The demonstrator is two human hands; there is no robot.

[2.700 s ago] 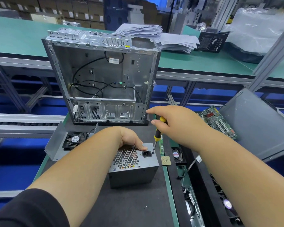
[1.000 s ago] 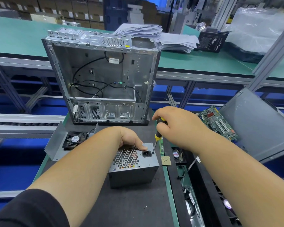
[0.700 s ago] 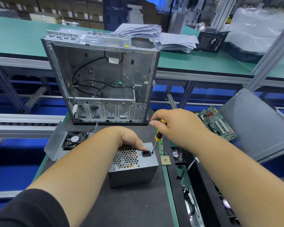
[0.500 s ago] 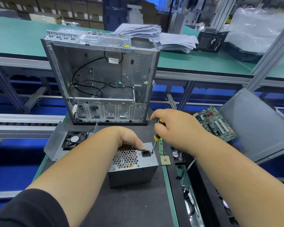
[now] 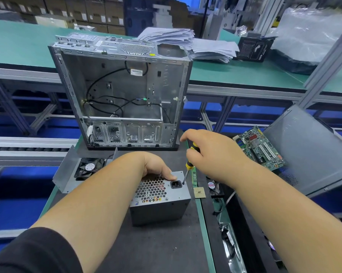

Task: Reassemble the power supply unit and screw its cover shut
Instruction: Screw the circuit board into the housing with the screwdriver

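A grey power supply unit [image 5: 159, 210] stands on the dark mat, its honeycomb vent and black power socket facing up. My left hand [image 5: 156, 166] grips its far top edge, thumb resting beside the socket. My right hand [image 5: 211, 152] holds a yellow-and-black screwdriver [image 5: 189, 164] nearly upright. Its tip sits at the unit's top right corner, just right of the socket.
An open empty computer case [image 5: 122, 91] stands upright behind the unit. A metal bracket with a black fan [image 5: 89, 167] lies at the left. A small chip [image 5: 199, 192], a green motherboard [image 5: 260, 148] and a grey side panel [image 5: 312, 150] are to the right.
My right hand has shifted its fingers around the screwdriver handle while the tip stays at the same corner. The left hand and the unit have not moved.
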